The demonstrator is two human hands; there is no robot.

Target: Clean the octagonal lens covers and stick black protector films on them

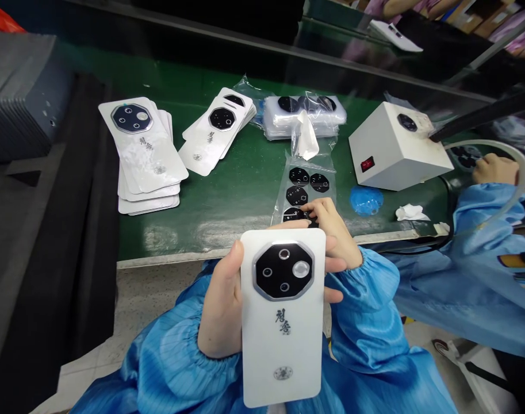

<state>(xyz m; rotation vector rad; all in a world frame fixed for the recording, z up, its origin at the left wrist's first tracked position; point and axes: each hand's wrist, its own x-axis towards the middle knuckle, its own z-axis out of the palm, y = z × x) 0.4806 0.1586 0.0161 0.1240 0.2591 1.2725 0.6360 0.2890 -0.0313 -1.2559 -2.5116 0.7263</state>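
Note:
My left hand is closed around a white phone back cover and holds it upright before me, camera side facing up at me. The cover has a black octagonal camera panel with a silver rim, several lens rings and dark printed lettering. Behind its top edge, my right hand rests its fingertips on black octagonal lens plates on a clear plastic bag. The right fingers are slightly apart; the thumb is hidden, and no plate shows lifted in them.
Two stacks of white back covers lie at left. Behind the plates are wrapped clear trays. A white box with a red switch, a blue film disc and crumpled tissue stand right. A co-worker's sleeve is beyond.

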